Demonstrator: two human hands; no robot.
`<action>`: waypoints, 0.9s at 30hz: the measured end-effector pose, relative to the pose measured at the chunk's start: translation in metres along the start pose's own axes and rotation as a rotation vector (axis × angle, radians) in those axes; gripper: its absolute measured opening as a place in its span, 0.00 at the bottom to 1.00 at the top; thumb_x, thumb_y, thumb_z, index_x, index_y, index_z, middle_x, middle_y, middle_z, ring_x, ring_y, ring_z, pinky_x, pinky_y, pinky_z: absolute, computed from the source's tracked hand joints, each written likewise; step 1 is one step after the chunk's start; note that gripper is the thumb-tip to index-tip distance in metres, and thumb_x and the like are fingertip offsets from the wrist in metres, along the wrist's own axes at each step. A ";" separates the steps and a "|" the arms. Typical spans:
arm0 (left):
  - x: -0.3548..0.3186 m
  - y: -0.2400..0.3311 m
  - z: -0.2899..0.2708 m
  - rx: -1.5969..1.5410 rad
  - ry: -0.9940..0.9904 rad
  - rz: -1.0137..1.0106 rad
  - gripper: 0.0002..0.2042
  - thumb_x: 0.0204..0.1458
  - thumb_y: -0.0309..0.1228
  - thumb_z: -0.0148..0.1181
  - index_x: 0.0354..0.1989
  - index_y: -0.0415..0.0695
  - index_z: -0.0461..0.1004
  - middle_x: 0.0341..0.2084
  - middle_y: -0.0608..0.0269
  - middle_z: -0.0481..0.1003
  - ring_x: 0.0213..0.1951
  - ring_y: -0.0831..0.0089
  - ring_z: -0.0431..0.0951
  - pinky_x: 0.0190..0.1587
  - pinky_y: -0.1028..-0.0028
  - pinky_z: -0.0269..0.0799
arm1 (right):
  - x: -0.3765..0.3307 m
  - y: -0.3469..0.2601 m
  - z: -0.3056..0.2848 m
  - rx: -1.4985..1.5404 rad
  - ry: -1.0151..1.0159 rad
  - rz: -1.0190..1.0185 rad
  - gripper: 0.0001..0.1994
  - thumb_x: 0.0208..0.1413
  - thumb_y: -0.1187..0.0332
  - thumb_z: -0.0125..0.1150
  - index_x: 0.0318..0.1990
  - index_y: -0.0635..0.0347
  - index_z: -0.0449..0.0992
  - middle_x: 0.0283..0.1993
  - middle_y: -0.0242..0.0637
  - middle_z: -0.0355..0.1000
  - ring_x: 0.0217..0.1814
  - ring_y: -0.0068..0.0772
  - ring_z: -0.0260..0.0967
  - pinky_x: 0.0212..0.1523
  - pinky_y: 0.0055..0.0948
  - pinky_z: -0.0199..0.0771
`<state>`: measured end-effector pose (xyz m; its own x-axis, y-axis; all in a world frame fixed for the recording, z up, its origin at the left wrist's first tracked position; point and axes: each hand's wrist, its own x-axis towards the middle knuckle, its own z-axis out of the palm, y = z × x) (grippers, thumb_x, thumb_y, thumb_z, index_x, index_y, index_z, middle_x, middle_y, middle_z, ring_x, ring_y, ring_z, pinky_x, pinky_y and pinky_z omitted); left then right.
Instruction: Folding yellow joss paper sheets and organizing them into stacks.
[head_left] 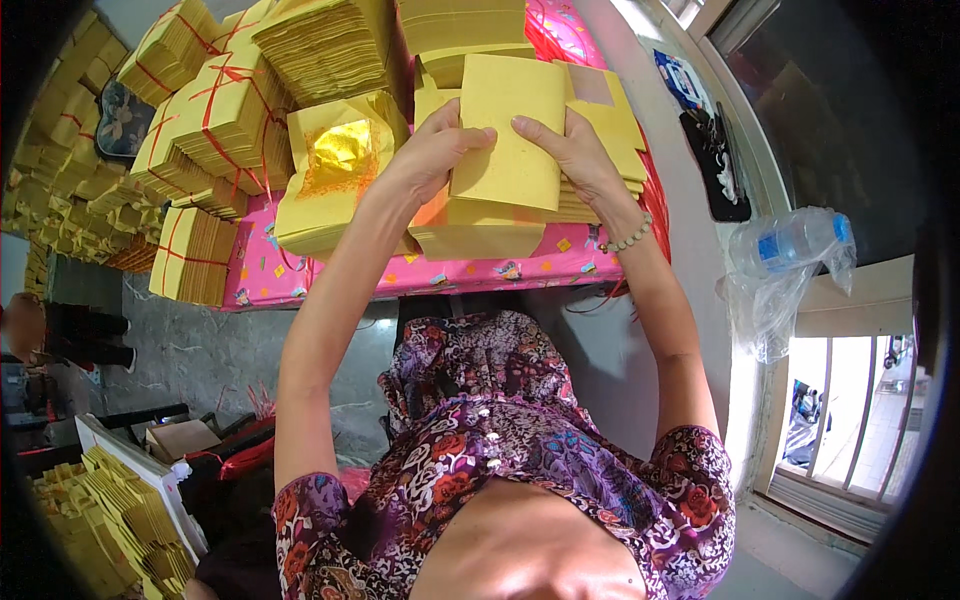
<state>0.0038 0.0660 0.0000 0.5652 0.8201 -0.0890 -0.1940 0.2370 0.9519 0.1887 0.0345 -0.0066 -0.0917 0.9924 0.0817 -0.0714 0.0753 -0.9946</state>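
Between my two hands, above the table, is a folded yellow paper sheet (512, 95), its broad face toward me. My left hand (435, 155) grips its left edge, thumb on the front and the other fingers behind. At the opposite edge, my right hand (580, 150) holds it the same way, with a beaded bracelet (632, 235) on that wrist. Beneath it lies more yellow paper (480, 240), partly hidden by the sheet. Left of my left forearm sits a yellow paper stack (325, 220) topped with shiny gold foil (342, 150).
Yellow paper bundles (215, 120) tied with red strips crowd the left of the pink patterned table covering (285, 285). Tall stacks (325, 45) rise at the back. On the right ledge lie a black pouch (712, 170) and a clear plastic bottle (790, 245) beside the window.
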 end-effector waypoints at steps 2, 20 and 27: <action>0.000 -0.001 0.000 0.010 0.007 0.008 0.22 0.52 0.24 0.55 0.56 0.37 0.61 0.46 0.58 0.70 0.47 0.71 0.72 0.50 0.72 0.68 | 0.000 0.000 0.001 -0.011 0.001 -0.020 0.22 0.53 0.65 0.63 0.51 0.69 0.67 0.46 0.39 0.72 0.45 0.26 0.72 0.44 0.24 0.73; -0.004 -0.017 0.004 0.153 0.067 0.283 0.24 0.51 0.19 0.54 0.58 0.37 0.58 0.49 0.58 0.70 0.49 0.74 0.71 0.53 0.73 0.65 | 0.000 0.015 -0.001 -0.216 0.030 -0.294 0.22 0.51 0.68 0.65 0.52 0.66 0.66 0.48 0.37 0.71 0.48 0.23 0.68 0.47 0.25 0.70; -0.010 -0.058 -0.003 0.234 0.107 0.478 0.30 0.51 0.17 0.50 0.64 0.34 0.48 0.63 0.51 0.54 0.62 0.69 0.57 0.60 0.73 0.55 | -0.019 0.026 0.003 -0.173 -0.004 -0.241 0.22 0.49 0.70 0.66 0.50 0.65 0.67 0.46 0.35 0.72 0.46 0.22 0.69 0.46 0.24 0.71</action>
<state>0.0069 0.0453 -0.0552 0.3702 0.8595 0.3523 -0.2188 -0.2879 0.9323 0.1858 0.0169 -0.0342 -0.0962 0.9435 0.3172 0.0788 0.3249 -0.9425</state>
